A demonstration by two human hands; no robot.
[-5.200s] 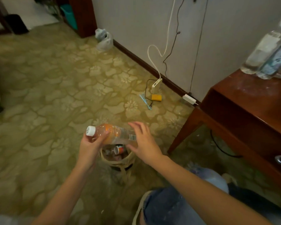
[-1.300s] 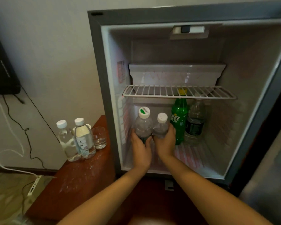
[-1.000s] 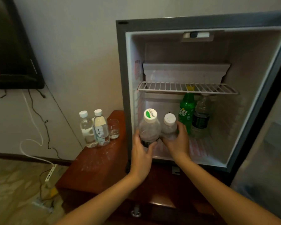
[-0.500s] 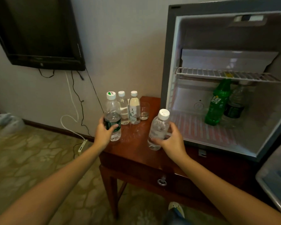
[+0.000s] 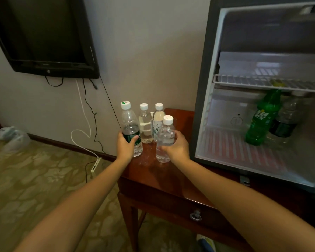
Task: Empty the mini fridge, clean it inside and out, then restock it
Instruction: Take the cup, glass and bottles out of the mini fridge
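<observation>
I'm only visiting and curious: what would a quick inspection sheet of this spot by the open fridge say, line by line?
Surface: wooden side table, glossy top, bottles at its far end.
Job's things: mini fridge open; green soda bottle and dark-labelled bottle stand inside under the wire shelf; clear bottle and white-labelled bottle stand on the table by the wall.
Clutter: plastic bag on the floor.
Hands: left hand grips the green-labelled bottle; right hand grips the small clear bottle; both bottles upright at the table top.
Cables: white cable runs to a power strip; black cables hang below the wall-mounted TV.
Surroundings: patterned carpet, pale wall.
</observation>
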